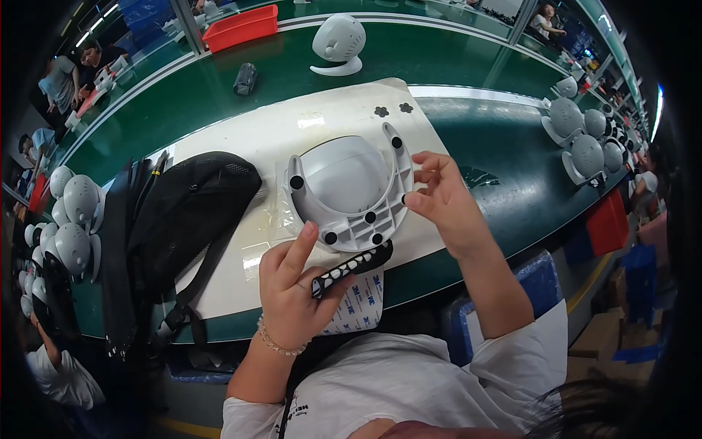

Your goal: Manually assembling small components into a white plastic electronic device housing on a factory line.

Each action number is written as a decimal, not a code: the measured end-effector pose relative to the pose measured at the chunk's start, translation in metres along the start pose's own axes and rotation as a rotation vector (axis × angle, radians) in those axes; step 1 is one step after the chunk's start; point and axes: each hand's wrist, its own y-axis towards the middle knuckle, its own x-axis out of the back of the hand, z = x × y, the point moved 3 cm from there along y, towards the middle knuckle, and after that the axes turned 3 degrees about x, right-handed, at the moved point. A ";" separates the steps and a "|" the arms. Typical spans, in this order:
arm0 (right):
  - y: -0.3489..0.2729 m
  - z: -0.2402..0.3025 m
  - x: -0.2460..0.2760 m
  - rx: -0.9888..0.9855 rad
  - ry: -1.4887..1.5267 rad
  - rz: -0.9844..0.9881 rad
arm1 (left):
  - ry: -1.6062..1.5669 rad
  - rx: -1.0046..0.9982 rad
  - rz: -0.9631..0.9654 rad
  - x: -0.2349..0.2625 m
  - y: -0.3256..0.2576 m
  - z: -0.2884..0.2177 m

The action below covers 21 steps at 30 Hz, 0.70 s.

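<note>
A white rounded device (347,175) lies on the mat with the underside of its curved, ribbed base (347,223) showing. Several black round pads sit on that base. My left hand (292,289), at the base's near-left side, grips a black strip (351,269) with a row of pale round spots, its index finger stretched out. Under the strip hangs a white backing sheet with blue print (358,307). On the right, my right hand (442,194) has its fingers apart, with the thumb tip at a pad on the base's right edge. Nothing shows in it.
A black mesh bag (194,197) lies left on the pale mat (252,143). Similar white devices stand at left (73,245), at right (585,154) and one beyond the mat (340,40). A dark pouch (246,78) and red bin (241,28) are farther back. Other people are around.
</note>
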 end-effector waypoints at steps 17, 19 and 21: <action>0.136 0.022 0.093 0.007 -0.296 -0.175 | -0.126 -0.074 0.152 0.016 -0.004 0.002; 0.182 0.022 0.104 0.323 -0.977 -0.391 | -0.165 -0.052 0.167 0.021 0.004 -0.004; 0.224 -0.003 0.137 0.583 -1.410 -0.458 | -0.218 -0.074 0.195 0.016 0.007 -0.004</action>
